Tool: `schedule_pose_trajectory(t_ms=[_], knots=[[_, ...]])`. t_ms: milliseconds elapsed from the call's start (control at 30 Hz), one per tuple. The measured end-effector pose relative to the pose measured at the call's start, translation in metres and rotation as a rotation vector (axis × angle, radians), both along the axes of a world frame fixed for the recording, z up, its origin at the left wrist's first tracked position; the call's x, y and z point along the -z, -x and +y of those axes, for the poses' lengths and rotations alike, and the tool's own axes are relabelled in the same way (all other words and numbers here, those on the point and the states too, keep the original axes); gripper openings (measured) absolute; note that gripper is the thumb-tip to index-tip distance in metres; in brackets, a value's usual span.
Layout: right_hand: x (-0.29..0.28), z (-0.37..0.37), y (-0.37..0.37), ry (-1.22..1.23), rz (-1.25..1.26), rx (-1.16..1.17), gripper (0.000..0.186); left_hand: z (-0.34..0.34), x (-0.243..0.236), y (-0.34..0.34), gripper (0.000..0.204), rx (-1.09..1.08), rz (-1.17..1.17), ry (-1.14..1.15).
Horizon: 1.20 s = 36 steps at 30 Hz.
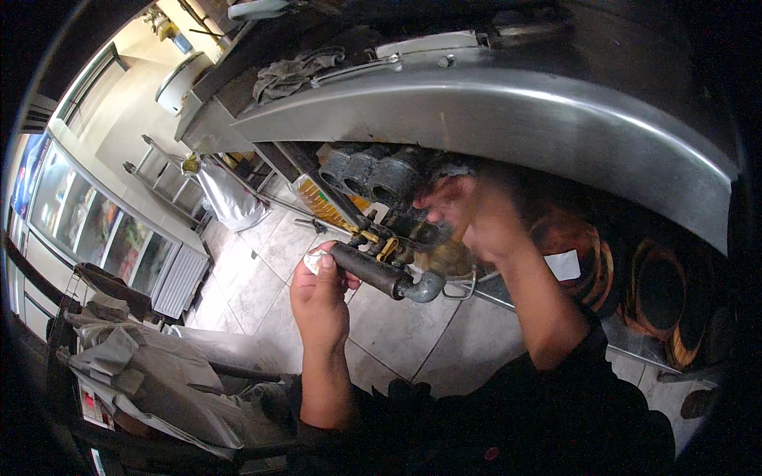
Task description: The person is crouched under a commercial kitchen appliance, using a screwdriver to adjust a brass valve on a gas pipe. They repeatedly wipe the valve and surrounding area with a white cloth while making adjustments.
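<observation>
In my left hand (pixel 321 289) is a dark metal pipe (pixel 369 270) with a grey elbow fitting (pixel 425 288) on its right end. A small white scrap (pixel 315 259), perhaps paper or tape, shows by the thumb of that hand. My right hand (pixel 464 210) reaches under the steel counter and is smeared by motion; whether it holds anything is unclear. Just left of it are several round dark metal burner-like fittings (pixel 373 173). Yellow-handled valves (pixel 386 249) sit on piping right behind the held pipe.
A curved stainless steel counter edge (pixel 492 91) hangs over my hands, with a grey rag (pixel 295 73) on top. Round wooden boards (pixel 655 289) stand on the lower right. At left are a glass-door fridge (pixel 87 214), a ladder (pixel 163 170) and grey cloth-like sheeting (pixel 151 373).
</observation>
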State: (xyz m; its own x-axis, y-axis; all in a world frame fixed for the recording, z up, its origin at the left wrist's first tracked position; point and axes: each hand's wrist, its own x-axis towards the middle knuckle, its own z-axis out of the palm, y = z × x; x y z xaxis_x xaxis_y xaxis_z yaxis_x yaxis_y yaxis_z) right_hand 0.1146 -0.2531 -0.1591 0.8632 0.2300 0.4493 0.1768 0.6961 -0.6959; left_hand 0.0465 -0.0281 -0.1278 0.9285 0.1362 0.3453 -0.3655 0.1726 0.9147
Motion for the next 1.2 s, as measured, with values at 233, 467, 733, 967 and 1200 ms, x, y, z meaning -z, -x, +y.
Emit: schedule_pose_trajectory(t_ms=[233,467,733,967,1200], knots=[[0.001,-0.012,-0.004,0.097,-0.02,0.004,0.017,0.001,0.001,0.0,0.026,0.022,-0.009,0.017],[-0.003,-0.023,-0.008,-0.043,0.042,0.073,0.011,0.001,0.001,0.0,0.025,0.017,0.001,0.011],[-0.005,-0.021,-0.006,-0.193,0.063,-0.051,0.013,-0.002,0.001,-0.003,0.03,-0.009,-0.002,-0.001],[-0.004,-0.014,-0.007,-0.251,0.033,-0.156,0.011,-0.001,0.001,-0.003,0.03,0.002,-0.024,-0.002],[-0.01,0.001,0.003,-0.371,0.069,-0.277,0.009,-0.001,0.0,0.0,0.029,-0.022,-0.003,0.019]])
